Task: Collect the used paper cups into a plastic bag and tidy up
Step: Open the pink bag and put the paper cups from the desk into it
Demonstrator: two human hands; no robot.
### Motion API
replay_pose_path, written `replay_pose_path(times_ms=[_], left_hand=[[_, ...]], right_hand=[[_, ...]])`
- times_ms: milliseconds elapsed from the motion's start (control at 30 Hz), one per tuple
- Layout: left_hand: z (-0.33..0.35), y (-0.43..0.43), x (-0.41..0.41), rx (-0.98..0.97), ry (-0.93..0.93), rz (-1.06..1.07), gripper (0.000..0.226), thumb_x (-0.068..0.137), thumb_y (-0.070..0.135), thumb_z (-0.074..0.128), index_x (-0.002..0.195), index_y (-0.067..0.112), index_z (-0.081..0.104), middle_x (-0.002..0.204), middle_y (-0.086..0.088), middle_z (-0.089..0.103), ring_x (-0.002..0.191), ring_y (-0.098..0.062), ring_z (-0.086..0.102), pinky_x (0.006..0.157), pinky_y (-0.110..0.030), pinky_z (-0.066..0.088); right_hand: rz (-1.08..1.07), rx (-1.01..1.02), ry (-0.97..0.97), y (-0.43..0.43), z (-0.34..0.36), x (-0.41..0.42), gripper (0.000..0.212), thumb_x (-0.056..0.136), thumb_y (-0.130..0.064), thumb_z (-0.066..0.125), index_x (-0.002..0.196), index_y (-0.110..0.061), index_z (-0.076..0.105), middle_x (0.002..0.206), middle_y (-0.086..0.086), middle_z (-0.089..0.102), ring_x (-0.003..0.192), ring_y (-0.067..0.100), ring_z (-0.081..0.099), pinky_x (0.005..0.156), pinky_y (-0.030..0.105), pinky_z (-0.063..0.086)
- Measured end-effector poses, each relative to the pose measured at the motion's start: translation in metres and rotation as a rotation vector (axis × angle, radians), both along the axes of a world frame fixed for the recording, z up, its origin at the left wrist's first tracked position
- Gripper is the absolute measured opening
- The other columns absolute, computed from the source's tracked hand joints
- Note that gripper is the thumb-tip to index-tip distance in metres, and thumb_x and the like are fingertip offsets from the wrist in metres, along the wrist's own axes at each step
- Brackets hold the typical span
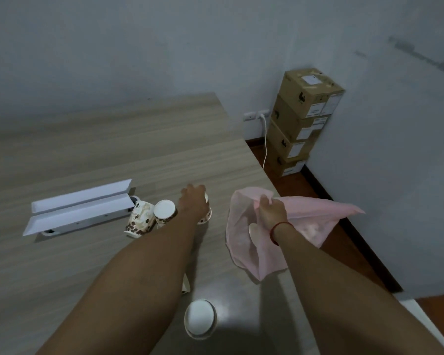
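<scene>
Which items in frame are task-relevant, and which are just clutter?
Job:
- pink plastic bag, held by right hand
- paper cup gripped by left hand
- bean-print cup
- cup beside it
- nearest cup

Lying about:
- long white open box
- stacked cardboard boxes
- wall socket with white cable

4 cardboard boxes [303, 119] stand stacked beside a wall socket [256, 115].

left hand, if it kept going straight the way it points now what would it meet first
The paper cup right under the left hand; the hand seems on it already, though depth is unclear. Beyond it, only bare table up to the wall.
</scene>
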State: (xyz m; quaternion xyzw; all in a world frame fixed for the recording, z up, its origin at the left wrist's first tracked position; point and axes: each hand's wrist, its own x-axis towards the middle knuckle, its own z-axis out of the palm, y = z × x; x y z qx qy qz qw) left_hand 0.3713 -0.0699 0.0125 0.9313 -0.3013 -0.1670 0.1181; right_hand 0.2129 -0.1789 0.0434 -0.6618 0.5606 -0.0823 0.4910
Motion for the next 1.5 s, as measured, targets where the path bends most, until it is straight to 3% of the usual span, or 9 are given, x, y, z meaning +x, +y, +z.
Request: replay_pose_path(times_ms=[200,300,433,733,833,967,1133,1367,1500], left_hand=[[0.033,-0.002,-0.017,-0.399,0.12,0.086,0.054,0.069,0.051,0.069,0.11,0.017,0.062,0.11,-0.009,0.06,0.107,-0.027,0.057,0.087,-0.037,0.05],[0.047,-0.004,-0.041,-0.593,0.291,0.102,0.036,0.066,0.045,0.07,0.085,0.014,0.065,0.081,-0.004,0.066,0.074,-0.019,0.061,0.066,-0.029,0.05],[0.039,-0.006,-0.067,-0.697,0.42,0.215,0.022,0.077,0.034,0.073,0.082,0.015,0.063,0.071,0.002,0.061,0.067,-0.016,0.058,0.062,-0.029,0.05],[0.01,-0.038,-0.102,-0.66,0.766,0.42,0.032,0.074,0.032,0.079,0.098,0.012,0.07,0.098,-0.012,0.072,0.086,-0.024,0.07,0.084,-0.042,0.06],[0.009,-0.048,-0.11,-0.649,0.883,0.457,0.029,0.074,0.032,0.079,0.094,0.013,0.07,0.102,-0.011,0.069,0.091,-0.026,0.068,0.084,-0.043,0.06],[0.003,-0.049,-0.112,-0.547,0.772,0.385,0.023,0.079,0.034,0.075,0.087,0.016,0.064,0.105,-0.01,0.068,0.102,-0.026,0.064,0.092,-0.033,0.054],[-0.001,-0.048,-0.111,-0.462,0.758,0.305,0.035,0.091,0.01,0.058,0.124,-0.004,0.061,0.125,-0.024,0.063,0.117,-0.037,0.06,0.093,-0.036,0.051],[-0.016,-0.045,-0.109,-0.444,0.594,0.455,0.035,0.087,0.045,0.061,0.102,0.018,0.078,0.113,-0.011,0.072,0.107,-0.032,0.067,0.095,-0.032,0.052],[-0.032,-0.041,-0.102,-0.446,0.603,0.662,0.007,0.083,0.031,0.069,0.088,0.027,0.066,0.123,-0.009,0.064,0.11,-0.027,0.063,0.093,-0.023,0.046]], right_hand=[[-0.077,-0.022,-0.056,-0.008,0.013,-0.001,0.048,0.102,-0.028,0.033,0.127,0.008,0.053,0.132,0.027,0.053,0.124,0.04,0.05,0.106,0.039,0.037],[-0.101,-0.028,-0.068,-0.007,0.022,-0.002,0.05,0.102,-0.029,0.033,0.133,0.006,0.049,0.138,0.026,0.05,0.128,0.039,0.047,0.11,0.04,0.035],[-0.138,-0.024,-0.099,-0.008,0.029,-0.006,0.05,0.102,-0.029,0.032,0.134,0.006,0.049,0.138,0.025,0.05,0.129,0.037,0.047,0.108,0.038,0.035],[-0.181,0.085,-0.203,-0.01,0.034,-0.016,0.048,0.099,-0.03,0.036,0.132,0.001,0.051,0.131,0.022,0.057,0.12,0.035,0.055,0.105,0.038,0.042],[-0.178,0.148,-0.236,-0.015,0.037,-0.02,0.044,0.1,-0.029,0.036,0.129,0.0,0.05,0.124,0.019,0.06,0.103,0.029,0.057,0.091,0.033,0.044],[-0.211,0.166,-0.275,-0.026,0.04,-0.019,0.049,0.098,-0.033,0.036,0.131,0.001,0.048,0.123,0.018,0.059,0.098,0.028,0.056,0.085,0.034,0.046],[-0.279,0.241,-0.399,-0.035,0.056,-0.009,0.044,0.095,-0.031,0.039,0.124,-0.002,0.054,0.1,0.014,0.062,0.076,0.022,0.057,0.068,0.029,0.048],[-0.244,0.341,-0.43,-0.033,0.06,-0.012,0.042,0.094,-0.033,0.041,0.123,-0.006,0.055,0.095,0.012,0.064,0.083,0.026,0.062,0.088,0.039,0.052],[-0.243,0.338,-0.468,-0.039,0.057,-0.015,0.044,0.093,-0.035,0.045,0.12,-0.003,0.058,0.092,0.009,0.061,0.079,0.023,0.059,0.082,0.04,0.049]])
